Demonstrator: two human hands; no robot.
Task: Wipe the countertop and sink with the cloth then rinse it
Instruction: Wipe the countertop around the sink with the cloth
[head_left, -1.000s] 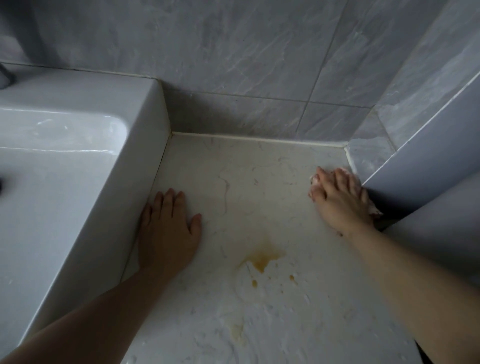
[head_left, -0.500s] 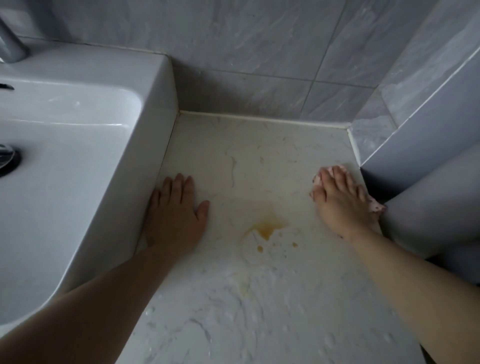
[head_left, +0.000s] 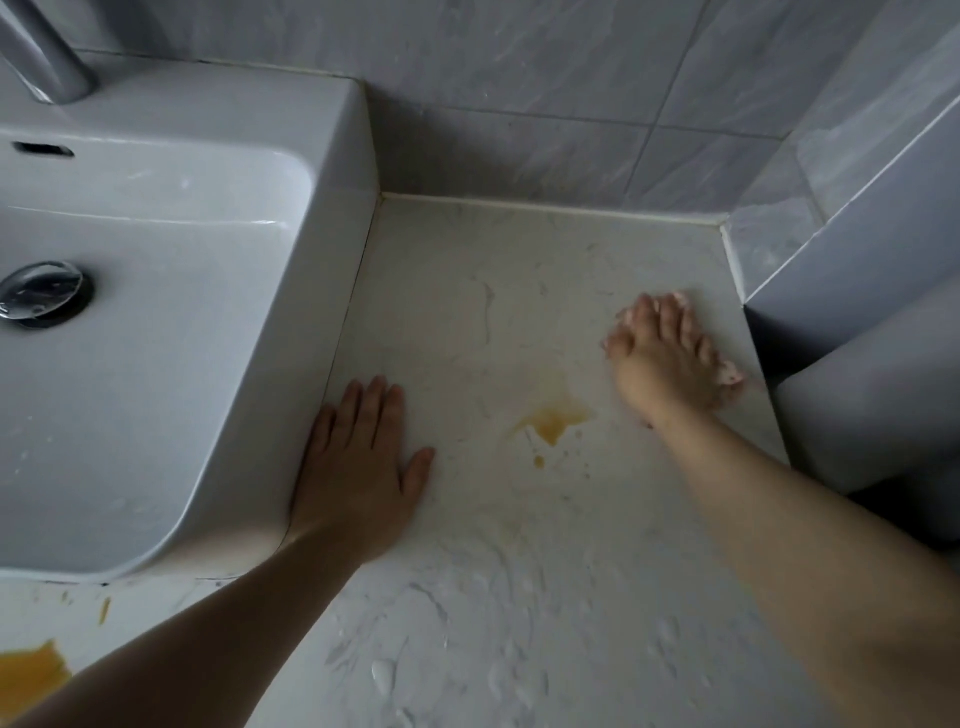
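Leftward now, right hand (head_left: 670, 364) presses cloth (head_left: 730, 373) flat; left hand (head_left: 358, 467) splayed on countertop (head_left: 519, 312).

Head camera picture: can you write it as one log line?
step: wiping | right hand: pressing pale cloth on white marble countertop | left hand: flat beside white ceramic sink | yellow stain: unwiped

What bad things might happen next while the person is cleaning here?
The yellow stain sits between the hands, so wiping across it may smear it wider. The cloth is almost hidden under the right hand near the counter's right edge and might slip off. The left hand presses flat on the countertop, which looks wet and foamy nearby, so it may slide.
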